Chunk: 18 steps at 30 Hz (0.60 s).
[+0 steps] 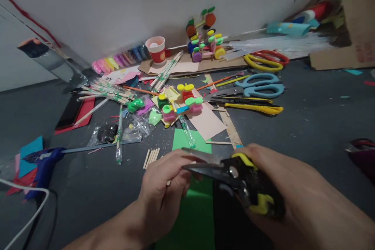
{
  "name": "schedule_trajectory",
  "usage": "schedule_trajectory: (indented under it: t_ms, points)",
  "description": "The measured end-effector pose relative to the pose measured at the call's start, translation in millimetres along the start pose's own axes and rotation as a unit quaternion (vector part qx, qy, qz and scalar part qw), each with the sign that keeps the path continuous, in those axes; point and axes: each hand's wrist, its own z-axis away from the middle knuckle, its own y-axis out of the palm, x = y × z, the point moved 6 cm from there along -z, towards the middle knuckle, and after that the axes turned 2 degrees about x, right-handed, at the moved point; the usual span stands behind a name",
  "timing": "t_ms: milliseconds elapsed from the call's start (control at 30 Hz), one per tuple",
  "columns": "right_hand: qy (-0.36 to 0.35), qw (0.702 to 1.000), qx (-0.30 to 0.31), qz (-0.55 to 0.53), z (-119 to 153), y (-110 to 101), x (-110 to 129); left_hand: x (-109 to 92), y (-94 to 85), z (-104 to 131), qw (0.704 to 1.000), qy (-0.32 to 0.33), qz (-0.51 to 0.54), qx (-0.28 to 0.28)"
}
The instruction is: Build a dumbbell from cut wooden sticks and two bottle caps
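My right hand point(281, 191) grips a pair of black-and-yellow snips point(233, 172), their blades parted and pointing left. Close to the blade tips is my left hand point(165, 183), its fingers closed around a thin wooden stick point(168, 183); only a small end of it shows clearly. Whether the blades touch the stick cannot be made out. Under both hands lies a green sheet point(197, 211). Just beyond my left hand, several short cut wooden sticks point(151, 158) lie side by side on the dark table.
Clay-and-stick models point(183, 103) stand mid-table, with more point(206, 43) behind. Blue-handled scissors point(260, 85) and a yellow cutter point(253, 108) lie right. Wrapped chopsticks point(107, 90), a paper cup point(156, 50) and clay packs are at the back left. A blue glue gun point(43, 172) with cable lies left.
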Motion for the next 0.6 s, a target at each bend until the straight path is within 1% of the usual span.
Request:
schedule_trajectory:
  t_ms: [67,133,267,367,467,533,600]
  points:
    - [-0.03,0.999,0.015,0.007,1,4,5,-4,-0.4,-1,1.0,0.029,-0.01,0.006]
    - [-0.043,0.999,0.01,0.009,1,4,8,-5,-0.9,-2,0.999,0.038,-0.008,0.009]
    - [-0.044,0.999,0.021,-0.019,-2,5,9,-4,-0.7,-1,0.999,0.05,0.008,0.014]
    - [-0.03,0.999,0.018,-0.027,1,8,6,-2,0.5,0,0.999,0.036,0.02,0.026]
    - [-0.016,1.0,0.002,0.0,8,9,0,-1,2.1,1,0.999,0.011,0.008,0.038]
    - [-0.02,1.0,-0.007,0.011,9,8,-2,-2,2.1,0,0.999,0.0,-0.01,0.037]
    - [-0.018,1.0,0.002,-0.003,7,7,-3,-3,1.3,-1,1.0,-0.009,-0.006,0.029]
